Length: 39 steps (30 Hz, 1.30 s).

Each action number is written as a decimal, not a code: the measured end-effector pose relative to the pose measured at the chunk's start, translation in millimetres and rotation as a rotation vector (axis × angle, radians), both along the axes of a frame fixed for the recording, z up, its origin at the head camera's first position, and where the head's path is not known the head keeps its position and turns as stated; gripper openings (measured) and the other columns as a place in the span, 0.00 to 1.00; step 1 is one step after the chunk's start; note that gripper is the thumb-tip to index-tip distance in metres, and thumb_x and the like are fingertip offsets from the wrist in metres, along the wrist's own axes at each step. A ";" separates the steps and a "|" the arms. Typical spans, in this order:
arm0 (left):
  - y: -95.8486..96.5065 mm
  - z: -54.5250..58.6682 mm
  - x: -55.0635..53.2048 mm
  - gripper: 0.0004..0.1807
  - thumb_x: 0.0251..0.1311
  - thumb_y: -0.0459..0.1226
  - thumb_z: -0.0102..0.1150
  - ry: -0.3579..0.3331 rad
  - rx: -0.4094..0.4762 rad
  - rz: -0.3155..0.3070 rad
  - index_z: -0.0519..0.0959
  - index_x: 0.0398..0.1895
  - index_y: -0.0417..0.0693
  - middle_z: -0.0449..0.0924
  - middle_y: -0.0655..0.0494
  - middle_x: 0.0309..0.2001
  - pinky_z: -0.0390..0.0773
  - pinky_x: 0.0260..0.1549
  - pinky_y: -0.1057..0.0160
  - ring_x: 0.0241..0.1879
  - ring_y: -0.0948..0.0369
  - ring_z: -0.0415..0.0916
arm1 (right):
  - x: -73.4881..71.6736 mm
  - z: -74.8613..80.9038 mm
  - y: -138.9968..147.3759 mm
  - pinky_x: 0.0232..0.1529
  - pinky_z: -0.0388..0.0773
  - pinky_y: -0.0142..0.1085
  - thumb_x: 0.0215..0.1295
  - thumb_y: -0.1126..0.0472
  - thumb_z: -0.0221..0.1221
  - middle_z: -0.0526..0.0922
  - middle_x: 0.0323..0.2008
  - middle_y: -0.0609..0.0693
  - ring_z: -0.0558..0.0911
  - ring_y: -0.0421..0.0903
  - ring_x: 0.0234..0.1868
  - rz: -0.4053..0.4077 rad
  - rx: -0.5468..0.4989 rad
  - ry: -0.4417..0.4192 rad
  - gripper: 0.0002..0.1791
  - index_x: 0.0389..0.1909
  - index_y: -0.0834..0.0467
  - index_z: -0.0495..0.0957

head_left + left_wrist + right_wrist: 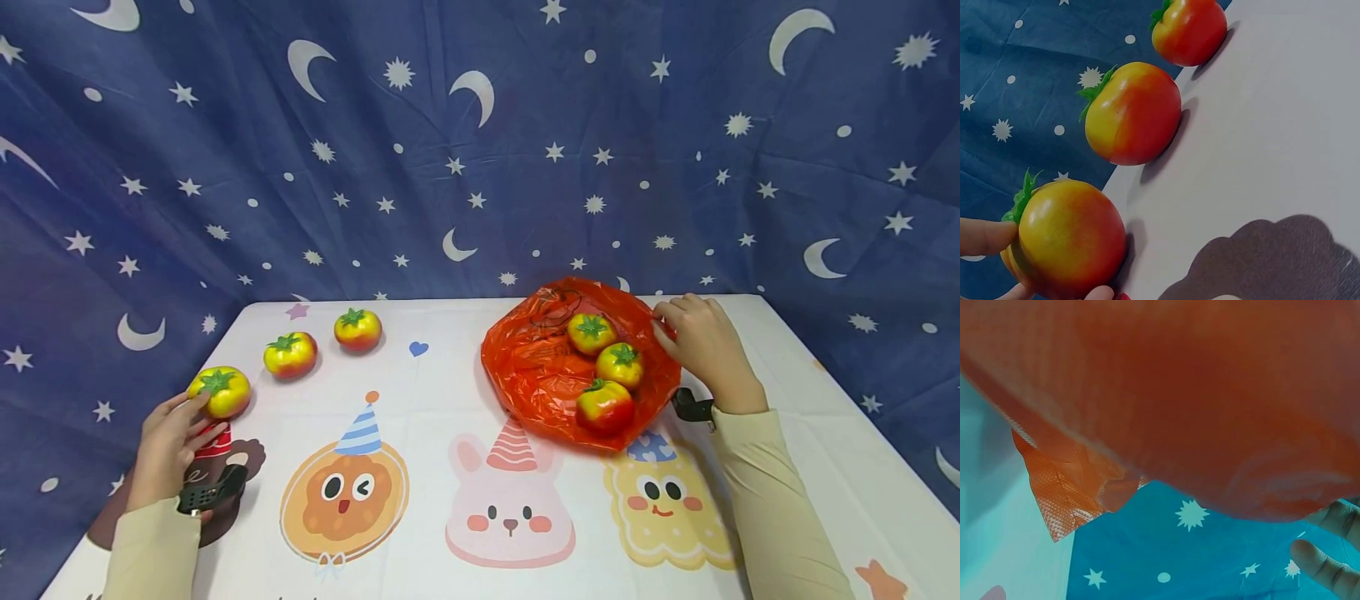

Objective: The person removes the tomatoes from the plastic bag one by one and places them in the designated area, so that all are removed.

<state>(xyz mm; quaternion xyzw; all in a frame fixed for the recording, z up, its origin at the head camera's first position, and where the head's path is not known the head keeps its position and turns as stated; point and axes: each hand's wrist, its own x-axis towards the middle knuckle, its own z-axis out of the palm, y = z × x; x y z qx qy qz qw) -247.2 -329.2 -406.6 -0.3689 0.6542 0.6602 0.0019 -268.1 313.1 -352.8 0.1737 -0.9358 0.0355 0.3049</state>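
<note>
At the table's left side, my left hand (pixel 168 446) has its fingers and thumb around the nearest tomato (pixel 222 392), a glossy yellow-red one with a green leafy top. In the left wrist view a finger (pixel 988 237) presses by the leaves of that tomato (pixel 1069 240), which rests on the table. Farther back sit two similar tomatoes, a middle one (pixel 291 356) and a far one (pixel 357 331). My right hand (pixel 697 337) grips the right rim of a red plastic bag (pixel 536 379), spread open. Several tomatoes (pixel 606 408) lie in the bag's right part.
A white tablecloth (pixel 427 533) printed with cartoon figures covers the table. Behind it hangs a dark blue curtain (pixel 525 150) with moons and stars. In the right wrist view the red bag (pixel 1179 406) hides most of the scene.
</note>
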 end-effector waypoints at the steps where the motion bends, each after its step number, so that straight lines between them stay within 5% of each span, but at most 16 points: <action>1: -1.1 -0.2 0.2 0.48 0.57 0.53 0.57 0.001 0.002 0.000 0.42 0.75 0.54 0.61 0.52 0.59 0.83 0.35 0.71 0.34 0.70 0.72 | 0.1 0.1 0.0 0.40 0.78 0.52 0.48 0.67 0.68 0.84 0.28 0.61 0.76 0.56 0.31 0.001 -0.001 0.000 0.10 0.31 0.66 0.81; 6: -3.5 0.6 0.5 0.49 0.57 0.53 0.58 0.001 0.017 -0.003 0.42 0.75 0.54 0.62 0.64 0.44 0.83 0.33 0.72 0.27 0.72 0.71 | -0.8 0.2 0.2 0.38 0.78 0.51 0.47 0.67 0.68 0.84 0.28 0.61 0.76 0.56 0.31 0.009 -0.001 0.014 0.09 0.31 0.66 0.81; 11: -1.8 2.1 0.3 0.47 0.58 0.53 0.57 -0.003 0.000 0.009 0.42 0.75 0.56 0.59 0.49 0.65 0.82 0.34 0.74 0.49 0.62 0.71 | -1.5 -0.6 0.2 0.36 0.78 0.52 0.47 0.68 0.68 0.84 0.27 0.61 0.76 0.56 0.30 0.024 -0.005 0.034 0.09 0.30 0.66 0.81; 15: -1.4 1.5 -0.6 0.46 0.59 0.52 0.56 0.015 0.010 0.018 0.42 0.75 0.59 0.43 0.54 0.75 0.82 0.33 0.74 0.64 0.57 0.61 | -1.2 -0.5 -0.2 0.36 0.78 0.52 0.47 0.68 0.68 0.84 0.27 0.61 0.76 0.56 0.30 0.023 -0.004 0.033 0.09 0.30 0.66 0.81; 23: -6.0 -2.2 1.6 0.48 0.56 0.52 0.60 0.041 0.033 0.012 0.44 0.75 0.61 0.45 0.56 0.75 0.82 0.30 0.74 0.47 0.67 0.67 | -1.7 -0.8 0.5 0.36 0.78 0.52 0.47 0.68 0.68 0.84 0.27 0.61 0.76 0.55 0.30 0.020 -0.004 0.027 0.08 0.30 0.65 0.81; 30: -7.9 -1.7 1.9 0.45 0.58 0.50 0.58 0.065 0.028 0.016 0.46 0.75 0.60 0.61 0.59 0.61 0.81 0.27 0.74 0.27 0.74 0.70 | -1.7 -1.0 2.0 0.37 0.78 0.50 0.47 0.67 0.68 0.84 0.28 0.60 0.76 0.55 0.30 0.003 0.005 0.013 0.09 0.30 0.65 0.82; 35: -8.9 -0.6 1.9 0.44 0.59 0.50 0.58 0.077 0.034 0.017 0.46 0.75 0.59 0.62 0.70 0.43 0.81 0.26 0.74 0.25 0.74 0.70 | -1.5 -1.4 1.3 0.37 0.78 0.51 0.47 0.67 0.68 0.84 0.28 0.61 0.76 0.55 0.30 0.009 -0.003 0.016 0.09 0.30 0.65 0.82; 39: -12.6 -2.6 0.4 0.46 0.56 0.50 0.60 0.073 0.050 0.019 0.46 0.74 0.60 0.64 0.68 0.46 0.81 0.26 0.74 0.28 0.74 0.70 | -1.6 -1.0 0.6 0.37 0.78 0.52 0.47 0.68 0.68 0.84 0.28 0.61 0.76 0.55 0.30 0.015 -0.011 0.021 0.09 0.30 0.65 0.82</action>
